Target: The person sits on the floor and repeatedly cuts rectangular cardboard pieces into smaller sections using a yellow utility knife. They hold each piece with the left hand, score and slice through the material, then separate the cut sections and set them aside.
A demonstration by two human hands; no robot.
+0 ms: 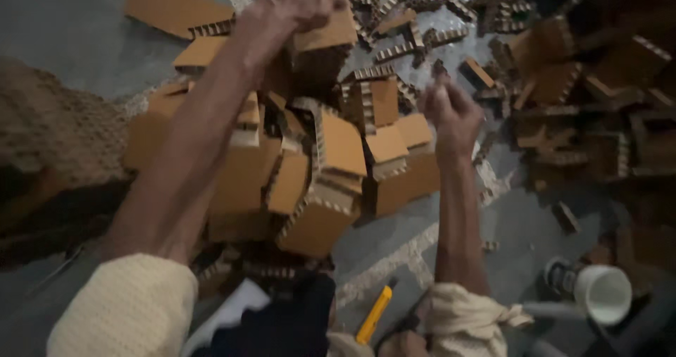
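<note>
The honeycomb cardboard block sits in the left hand at the far side of the heap, near the top edge of the view. Its smooth tan face is turned up, its long axis runs roughly left to right, and the dark side below shows the open cell edge. The left fingers are curled around its upper end, gripping it.

The right hand is raised over the heap's right edge with fingers bunched together; whether they pinch anything I cannot tell.

Beneath both hands lies a pile of cardboard blocks, boxy, with flat brown skins and pale zigzag corrugated edges, tumbled at every angle on the grey concrete floor. Darker offcuts spread to the right. Near the person's knees lie a yellow utility knife and a white cup.
</note>
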